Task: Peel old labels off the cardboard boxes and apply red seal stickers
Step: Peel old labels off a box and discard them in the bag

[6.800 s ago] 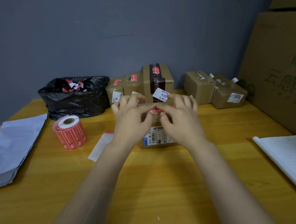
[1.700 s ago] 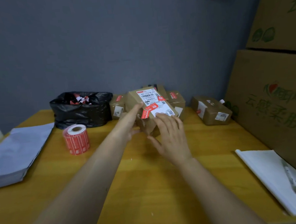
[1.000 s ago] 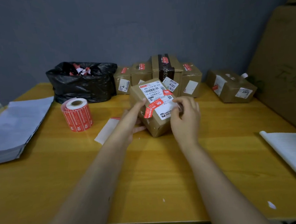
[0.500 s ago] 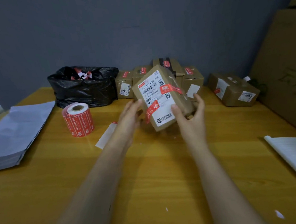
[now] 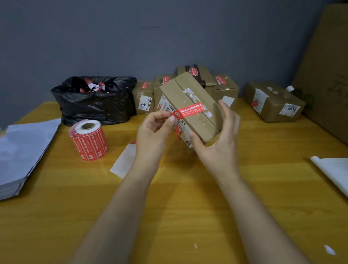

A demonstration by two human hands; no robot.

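Head view: a cardboard box (image 5: 190, 108) is held tilted in the air over the middle of the bench (image 5: 175, 218), clear of its surface. The right hand (image 5: 217, 143) grasps the box from the near right, with the thumb on the near corner and the fingers up along the right side. The left hand (image 5: 154, 131) pinches the left end of a red seal sticker (image 5: 190, 111). The sticker lies across the box's top face and over its seam, among white scraps of torn label.

A sticker roll (image 5: 89, 141) stands upright toward the left edge, with a white backing strip (image 5: 124, 161) lying flat near it. A black bag (image 5: 96, 100) sits at the far edge, just beside a row of boxes (image 5: 144, 96) bearing red stickers. Grey mailers (image 5: 16, 153) are stacked at the left edge.
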